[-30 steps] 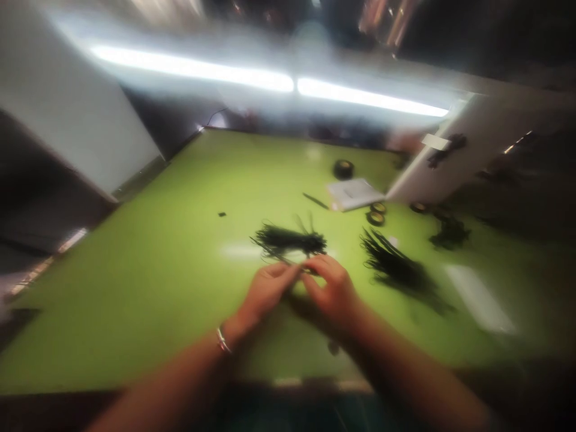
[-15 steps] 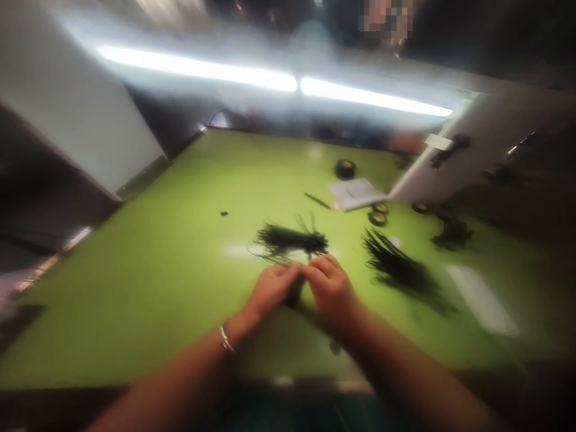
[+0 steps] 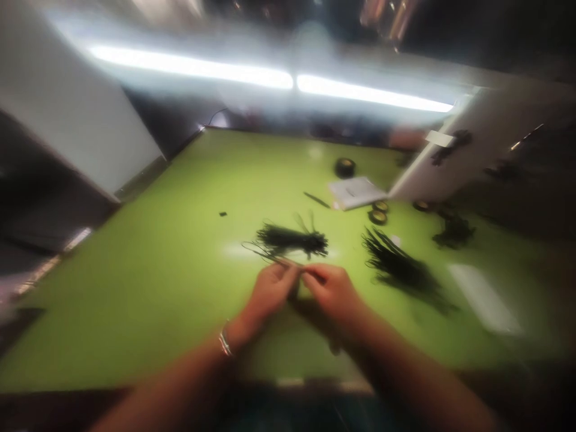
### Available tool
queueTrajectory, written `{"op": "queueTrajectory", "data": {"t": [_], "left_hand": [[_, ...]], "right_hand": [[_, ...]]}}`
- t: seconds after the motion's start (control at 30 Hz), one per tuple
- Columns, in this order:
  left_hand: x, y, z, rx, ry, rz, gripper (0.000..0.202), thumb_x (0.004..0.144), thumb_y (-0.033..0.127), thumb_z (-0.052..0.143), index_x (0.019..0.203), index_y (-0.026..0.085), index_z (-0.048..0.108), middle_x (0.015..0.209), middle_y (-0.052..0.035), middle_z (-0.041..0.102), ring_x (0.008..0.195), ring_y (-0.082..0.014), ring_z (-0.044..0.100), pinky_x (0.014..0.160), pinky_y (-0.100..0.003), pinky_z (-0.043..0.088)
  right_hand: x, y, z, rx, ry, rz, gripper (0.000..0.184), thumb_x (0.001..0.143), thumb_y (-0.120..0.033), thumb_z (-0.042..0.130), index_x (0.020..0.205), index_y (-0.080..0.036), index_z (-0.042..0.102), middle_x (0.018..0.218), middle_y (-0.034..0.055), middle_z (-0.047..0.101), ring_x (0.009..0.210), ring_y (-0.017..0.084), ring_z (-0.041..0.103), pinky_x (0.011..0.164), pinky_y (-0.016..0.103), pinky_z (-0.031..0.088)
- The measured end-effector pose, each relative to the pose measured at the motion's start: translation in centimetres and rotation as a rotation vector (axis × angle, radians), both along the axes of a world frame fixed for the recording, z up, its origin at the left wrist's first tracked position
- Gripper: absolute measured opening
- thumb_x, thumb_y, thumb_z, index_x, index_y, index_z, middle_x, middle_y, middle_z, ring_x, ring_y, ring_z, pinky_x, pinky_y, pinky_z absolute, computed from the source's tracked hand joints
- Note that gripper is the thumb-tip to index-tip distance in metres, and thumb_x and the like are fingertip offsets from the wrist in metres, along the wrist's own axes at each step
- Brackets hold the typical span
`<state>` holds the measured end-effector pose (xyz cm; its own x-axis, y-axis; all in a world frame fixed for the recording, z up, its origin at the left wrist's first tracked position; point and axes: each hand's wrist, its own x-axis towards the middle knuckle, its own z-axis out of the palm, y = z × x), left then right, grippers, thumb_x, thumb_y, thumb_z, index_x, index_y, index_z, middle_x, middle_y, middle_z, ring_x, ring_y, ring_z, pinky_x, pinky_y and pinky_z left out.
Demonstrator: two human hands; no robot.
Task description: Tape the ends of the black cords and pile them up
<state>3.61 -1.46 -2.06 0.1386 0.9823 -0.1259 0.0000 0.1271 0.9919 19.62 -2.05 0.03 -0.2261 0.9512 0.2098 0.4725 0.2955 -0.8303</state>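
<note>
On the green tabletop (image 3: pixel 157 288), near its front edge, your two hands meet almost fingertip to fingertip. Your left hand (image 3: pixel 273 288) pinches a looped cord (image 3: pixel 276 259); your right hand (image 3: pixel 332 289) has thumb and forefinger closed on it just beside. Cord runs out past the left fingers, away from you and leftward. Appearance: thin, dark, ending in a narrow loop; the part under your fingers is hidden.

Just beyond your hands: a cord bundle (image 3: pixel 288 239), black, lying crosswise, loops fanned at the left, gathered tighter at the right, a few strands sticking up. To the right of your right hand, apart from it: a second bundle (image 3: pixel 398 267), looser, slanting toward you, its near end blurred. Farther off: a booklet (image 3: pixel 357 192), a pen (image 3: pixel 316 199) and tape rolls (image 3: pixel 378 216).
</note>
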Motion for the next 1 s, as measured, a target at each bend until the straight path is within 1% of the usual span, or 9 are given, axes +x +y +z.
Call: {"op": "queueTrajectory", "data": {"t": [0.13, 0.27, 0.33, 0.43, 0.53, 0.6, 0.73, 0.87, 1.0], "left_hand": [[0.2, -0.1, 0.1, 0.059, -0.031, -0.051, 0.034, 0.087, 0.045, 0.060, 0.075, 0.014, 0.068, 0.064, -0.0013, 0.059, 0.061, -0.0125, 0.053, 0.056, -0.023, 0.042], [0.4, -0.3, 0.6, 0.115, -0.101, -0.079, 0.022, 0.079, 0.034, 0.072, 0.090, 0.016, 0.072, 0.090, -0.0073, 0.071, 0.086, -0.0202, 0.063, 0.078, -0.029, 0.048], [0.4, -0.3, 0.9, 0.103, -0.106, -0.052, 0.021, 0.078, 0.031, 0.072, 0.092, 0.016, 0.073, 0.096, -0.0088, 0.071, 0.085, -0.0201, 0.062, 0.073, -0.028, 0.048], [0.3, -0.4, 1.4, 0.025, -0.157, -0.063, 0.017, 0.077, 0.028, 0.070, 0.086, 0.014, 0.073, 0.078, -0.0057, 0.066, 0.065, -0.0142, 0.053, 0.055, -0.024, 0.040], [0.2, -0.6, 1.7, -0.089, -0.256, -0.074, 0.014, 0.074, 0.024, 0.067, 0.065, 0.014, 0.065, 0.053, 0.0022, 0.046, 0.050, -0.0089, 0.038, 0.048, -0.022, 0.028], [0.2, -0.6, 1.8, -0.166, -0.303, -0.036, 0.016, 0.070, 0.021, 0.068, 0.058, 0.014, 0.060, 0.050, 0.0036, 0.041, 0.049, -0.0080, 0.034, 0.047, -0.023, 0.026], [0.1, -0.6, 2.0, -0.267, -0.387, 0.005, 0.008, 0.063, 0.019, 0.070, 0.061, 0.014, 0.064, 0.055, 0.0007, 0.052, 0.051, -0.0100, 0.041, 0.048, -0.024, 0.030], [0.2, -0.6, 2.0, -0.268, -0.393, -0.065, 0.024, 0.066, 0.030, 0.076, 0.058, 0.013, 0.060, 0.053, 0.0014, 0.049, 0.050, -0.0086, 0.039, 0.048, -0.023, 0.030], [0.3, -0.7, 1.6, -0.368, -0.414, -0.027, 0.036, 0.067, 0.040, 0.077, 0.052, 0.015, 0.055, 0.045, 0.0036, 0.042, 0.046, -0.0080, 0.036, 0.046, -0.023, 0.029]], "right_hand": [[-0.3, -0.1, -0.4, 0.147, -0.030, -0.063, 0.014, 0.087, -0.017, 0.056, 0.081, -0.019, 0.069, 0.076, 0.0030, 0.069, 0.070, 0.015, 0.062, 0.068, 0.027, 0.049], [-0.3, 0.0, -0.5, 0.241, 0.014, -0.111, 0.011, 0.084, -0.014, 0.058, 0.078, -0.020, 0.065, 0.072, 0.0005, 0.066, 0.065, 0.013, 0.060, 0.062, 0.026, 0.048], [-0.4, 0.0, -0.6, 0.310, 0.012, -0.116, 0.011, 0.085, -0.013, 0.058, 0.080, -0.020, 0.065, 0.072, 0.0006, 0.065, 0.066, 0.014, 0.059, 0.062, 0.026, 0.048], [-0.4, 0.0, -1.0, 0.447, -0.042, -0.117, 0.012, 0.087, -0.012, 0.055, 0.084, -0.021, 0.064, 0.076, 0.0026, 0.064, 0.073, 0.016, 0.058, 0.068, 0.030, 0.049], [-0.4, 0.0, -1.2, 0.527, -0.089, -0.076, 0.014, 0.089, -0.010, 0.053, 0.087, -0.022, 0.062, 0.078, 0.0032, 0.062, 0.076, 0.017, 0.056, 0.070, 0.031, 0.049], [-0.3, -0.1, -1.3, 0.552, -0.103, -0.050, 0.015, 0.089, -0.009, 0.053, 0.089, -0.022, 0.061, 0.078, 0.0031, 0.060, 0.076, 0.017, 0.055, 0.069, 0.031, 0.049], [0.0, -0.4, -1.1, 0.636, -0.192, -0.034, 0.016, 0.088, -0.007, 0.053, 0.091, -0.020, 0.061, 0.075, 0.0036, 0.057, 0.073, 0.018, 0.051, 0.066, 0.031, 0.048], [0.3, -0.4, -1.0, 0.802, -0.329, -0.029, 0.022, 0.087, -0.005, 0.052, 0.100, -0.020, 0.062, 0.074, 0.0047, 0.058, 0.072, 0.019, 0.048, 0.065, 0.031, 0.049], [0.3, -0.2, -1.3, 0.867, -0.354, 0.018, 0.026, 0.088, -0.006, 0.050, 0.106, -0.021, 0.062, 0.077, 0.0048, 0.061, 0.076, 0.019, 0.052, 0.070, 0.032, 0.051]]}}
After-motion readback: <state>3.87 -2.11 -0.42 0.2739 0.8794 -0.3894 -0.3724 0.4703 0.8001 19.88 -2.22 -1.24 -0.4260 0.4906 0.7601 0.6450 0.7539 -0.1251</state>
